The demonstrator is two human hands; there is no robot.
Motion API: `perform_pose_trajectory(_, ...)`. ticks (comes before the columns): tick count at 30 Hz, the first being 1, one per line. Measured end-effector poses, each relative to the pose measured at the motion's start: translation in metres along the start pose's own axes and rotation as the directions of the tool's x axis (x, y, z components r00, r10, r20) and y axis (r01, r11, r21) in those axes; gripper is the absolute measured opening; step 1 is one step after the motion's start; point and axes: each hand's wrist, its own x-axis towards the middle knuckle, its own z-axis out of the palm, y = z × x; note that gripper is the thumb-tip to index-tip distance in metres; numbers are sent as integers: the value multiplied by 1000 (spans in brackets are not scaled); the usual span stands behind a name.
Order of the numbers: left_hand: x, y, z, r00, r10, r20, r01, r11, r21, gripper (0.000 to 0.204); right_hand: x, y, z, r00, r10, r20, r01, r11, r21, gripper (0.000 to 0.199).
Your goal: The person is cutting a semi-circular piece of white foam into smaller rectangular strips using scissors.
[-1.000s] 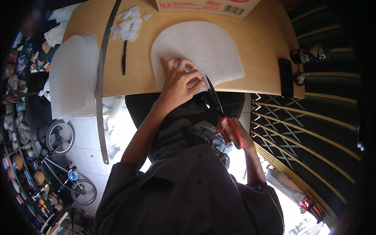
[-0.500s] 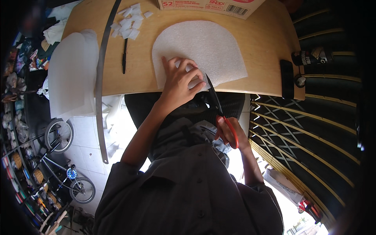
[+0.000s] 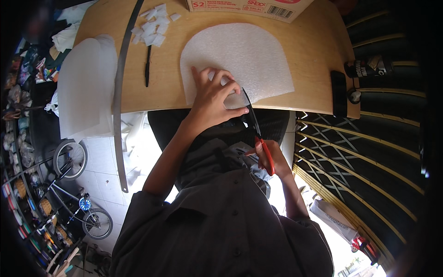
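A white, round-topped foam sheet [image 3: 240, 55] lies on the table, its lower side at the near edge. Over that lower side is my left hand [image 3: 214, 94], fingers arched on the sheet and thumb reaching down beside the scissor blades, gripping the sheet's near part. My right hand [image 3: 272, 157], below the table edge, is closed round the red handles of a pair of scissors [image 3: 253, 117]. Their dark blades point up and away at the sheet's near edge, between my left index finger and thumb. How far the blades are apart is hard to see.
Left on the table are a long metal ruler [image 3: 118, 92], layered white sheets [image 3: 83, 87] overhanging the edge, a black pen [image 3: 147, 67] and small white cut pieces [image 3: 154, 25]. A cardboard box [image 3: 249, 9] stands at the back. A black phone [image 3: 339, 94] lies at the right edge.
My left thumb has moved down and right, away from the fingers. The scissors have turned slightly and their handles sit closer together. The sheet has shifted slightly right.
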Motion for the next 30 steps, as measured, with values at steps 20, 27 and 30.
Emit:
perform_pose_trajectory(20, -7, 2, -1, 992, -43, -117, 33, 996, -84, 16, -3, 22, -2, 992, -120, 32, 113, 979, 169, 78)
perform_pose_trajectory(27, 3, 25, -36, 807, -590, -19, 365, 524, -769, 29, -16, 16, 7, 979, -202, -32, 204, 970, 129, 78)
perform_pose_trajectory(30, 0, 25, -35, 789, -606, 106, 306, 237, -922, 21, -17, 22, 10, 979, -205, -7, 204, 969, 143, 76)
